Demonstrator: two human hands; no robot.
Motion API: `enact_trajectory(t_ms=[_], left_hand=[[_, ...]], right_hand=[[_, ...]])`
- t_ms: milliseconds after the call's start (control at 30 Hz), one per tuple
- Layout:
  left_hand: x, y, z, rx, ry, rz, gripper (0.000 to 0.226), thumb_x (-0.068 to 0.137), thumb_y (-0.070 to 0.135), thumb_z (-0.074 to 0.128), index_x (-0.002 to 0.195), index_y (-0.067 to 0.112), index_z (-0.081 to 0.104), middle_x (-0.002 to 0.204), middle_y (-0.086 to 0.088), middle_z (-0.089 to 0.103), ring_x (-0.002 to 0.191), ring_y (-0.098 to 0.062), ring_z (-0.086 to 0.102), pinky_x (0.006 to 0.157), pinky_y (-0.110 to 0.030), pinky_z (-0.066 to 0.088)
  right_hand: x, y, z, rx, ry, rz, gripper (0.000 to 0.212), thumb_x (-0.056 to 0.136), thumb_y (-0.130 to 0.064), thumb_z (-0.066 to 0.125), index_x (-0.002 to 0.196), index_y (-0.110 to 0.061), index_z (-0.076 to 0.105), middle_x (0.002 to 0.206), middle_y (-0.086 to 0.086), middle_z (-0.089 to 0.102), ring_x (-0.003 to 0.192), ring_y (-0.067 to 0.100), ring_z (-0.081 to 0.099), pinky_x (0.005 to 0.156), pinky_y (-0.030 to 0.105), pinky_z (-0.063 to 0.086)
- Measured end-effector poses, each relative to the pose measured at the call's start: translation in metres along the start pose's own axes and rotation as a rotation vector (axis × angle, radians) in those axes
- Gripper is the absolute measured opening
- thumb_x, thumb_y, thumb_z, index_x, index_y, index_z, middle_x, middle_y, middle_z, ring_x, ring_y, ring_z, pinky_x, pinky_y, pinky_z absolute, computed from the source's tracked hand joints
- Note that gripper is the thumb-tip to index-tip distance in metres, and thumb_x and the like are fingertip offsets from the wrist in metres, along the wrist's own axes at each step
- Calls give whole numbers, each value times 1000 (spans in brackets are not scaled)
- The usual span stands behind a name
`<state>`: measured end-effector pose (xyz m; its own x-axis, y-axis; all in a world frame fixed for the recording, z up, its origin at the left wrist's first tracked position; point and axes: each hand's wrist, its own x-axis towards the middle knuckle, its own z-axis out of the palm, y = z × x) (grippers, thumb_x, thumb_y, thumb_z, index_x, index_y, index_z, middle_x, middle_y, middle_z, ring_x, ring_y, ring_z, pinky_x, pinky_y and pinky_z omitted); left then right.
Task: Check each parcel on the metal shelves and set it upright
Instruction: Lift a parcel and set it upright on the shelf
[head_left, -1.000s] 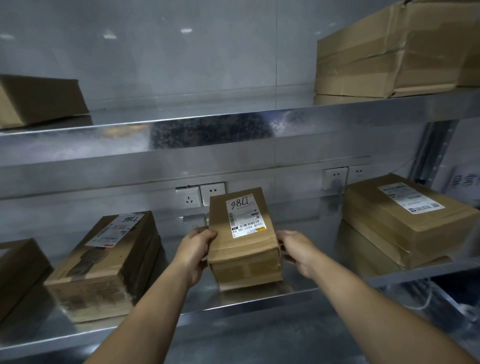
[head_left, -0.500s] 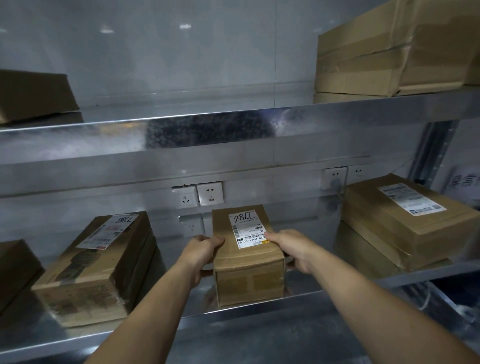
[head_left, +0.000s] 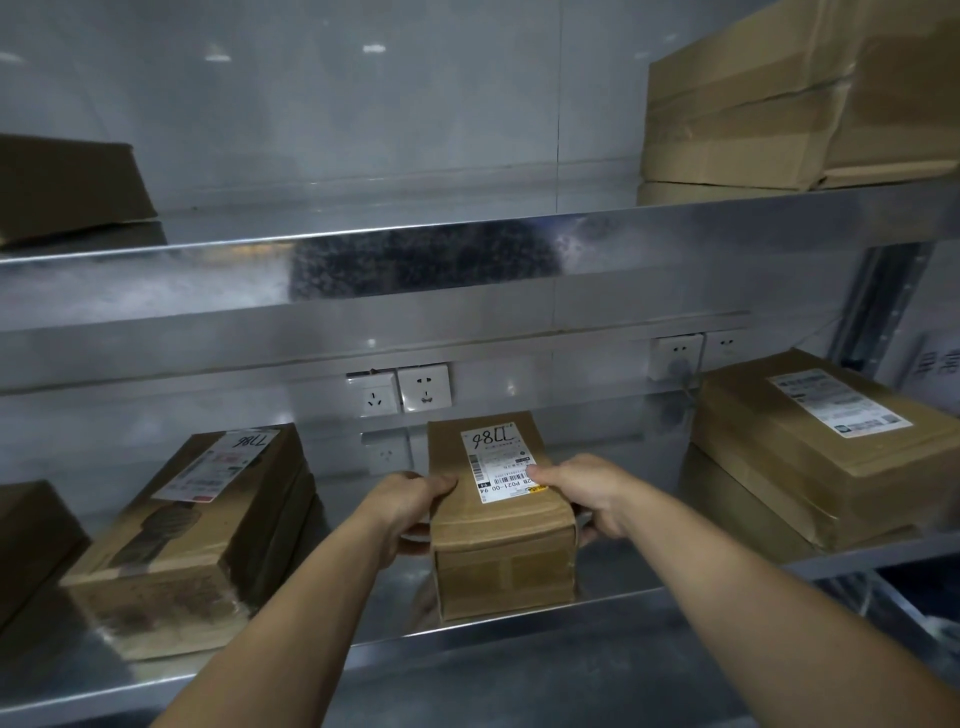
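Note:
A small brown parcel (head_left: 498, 551) with a white label on top, handwritten 7786 reading upside down, sits on the lower metal shelf (head_left: 519, 626) in the middle. My left hand (head_left: 410, 506) grips its left side with the thumb on top. My right hand (head_left: 582, 493) grips its right side, thumb on the label's edge. A longer parcel (head_left: 197, 540) with a label lies to the left. A wide flat parcel (head_left: 826, 447) with a label lies to the right.
The upper shelf (head_left: 467, 260) carries large taped boxes (head_left: 779, 98) at right and a dark box (head_left: 67, 187) at left. Another box (head_left: 31, 540) shows at the far left below. Wall sockets (head_left: 400, 389) sit behind the small parcel. A shelf upright (head_left: 878, 306) stands at right.
Both hands have lowered the small parcel from a tilted, raised pose down onto the lower shelf. My thumbs have moved onto its top.

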<state>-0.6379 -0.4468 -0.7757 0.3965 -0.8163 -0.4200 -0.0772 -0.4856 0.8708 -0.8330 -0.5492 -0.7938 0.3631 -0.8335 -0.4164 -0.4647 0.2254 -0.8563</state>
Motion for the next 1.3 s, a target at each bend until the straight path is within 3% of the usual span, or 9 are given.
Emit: enact_trajectory(t_ms=[300, 367, 500, 633, 767, 967, 1100, 1200, 1300], left_hand=[[9, 2, -4, 79, -39, -8, 28, 97, 33, 64, 112, 10, 63, 102, -8, 73, 92, -28, 70, 75, -39, 58], [12, 2, -5, 99, -35, 5, 26, 98, 32, 63, 111, 9, 63, 99, -9, 73, 91, -29, 71, 79, -41, 59], [15, 4, -2, 126, -28, 22, 21, 99, 28, 61, 109, 9, 60, 97, -11, 72, 88, -29, 71, 72, -39, 59], [18, 4, 0, 155, -12, 28, 19, 99, 25, 60, 109, 10, 60, 98, -13, 73, 87, -30, 72, 67, -38, 59], [20, 6, 2, 180, -9, 37, 14, 100, 22, 59, 110, 12, 58, 100, -12, 72, 89, -31, 72, 68, -39, 61], [22, 5, 6, 206, 9, 45, 13, 100, 20, 58, 111, 13, 57, 102, -10, 71, 89, -27, 71, 68, -38, 61], [18, 4, 7, 182, 24, 37, 18, 100, 24, 58, 114, 13, 56, 103, -10, 71, 88, -27, 71, 65, -36, 59], [11, 3, 7, 157, 34, 39, 22, 101, 29, 57, 116, 12, 56, 103, -9, 70, 90, -26, 69, 68, -37, 58], [2, -1, 5, 70, 17, 34, 28, 101, 36, 57, 116, 13, 57, 106, -9, 71, 98, -27, 68, 85, -45, 58]], right_hand=[[4, -10, -8, -75, -39, 17, 32, 94, -39, 69, 106, -9, 70, 94, 8, 77, 88, 27, 73, 84, 53, 60], [3, -12, -6, -101, -23, 11, 28, 94, -36, 69, 103, -9, 69, 93, 8, 76, 86, 27, 72, 77, 47, 62], [7, -10, -4, -118, 24, -7, 25, 94, -34, 70, 94, -10, 67, 83, 6, 74, 73, 24, 69, 62, 36, 56], [11, -10, -1, -134, 33, -12, 22, 95, -29, 70, 96, -8, 69, 76, 6, 72, 66, 22, 65, 62, 32, 52], [14, -10, 0, -141, 40, -18, 22, 95, -25, 70, 102, -4, 70, 88, 10, 75, 72, 23, 68, 67, 35, 55], [18, -8, 2, -168, 77, -51, 20, 95, -22, 70, 101, -3, 70, 88, 7, 76, 72, 18, 71, 61, 28, 53], [12, -8, 2, -148, 58, -42, 23, 96, -26, 69, 100, -4, 70, 94, 10, 76, 86, 26, 73, 78, 39, 59], [2, -10, 1, -100, 44, -28, 26, 97, -31, 67, 99, -5, 69, 96, 12, 76, 86, 29, 71, 81, 41, 56], [-5, -8, 2, -68, 32, -19, 30, 98, -37, 65, 101, -8, 70, 98, 10, 76, 90, 26, 70, 89, 42, 56]])
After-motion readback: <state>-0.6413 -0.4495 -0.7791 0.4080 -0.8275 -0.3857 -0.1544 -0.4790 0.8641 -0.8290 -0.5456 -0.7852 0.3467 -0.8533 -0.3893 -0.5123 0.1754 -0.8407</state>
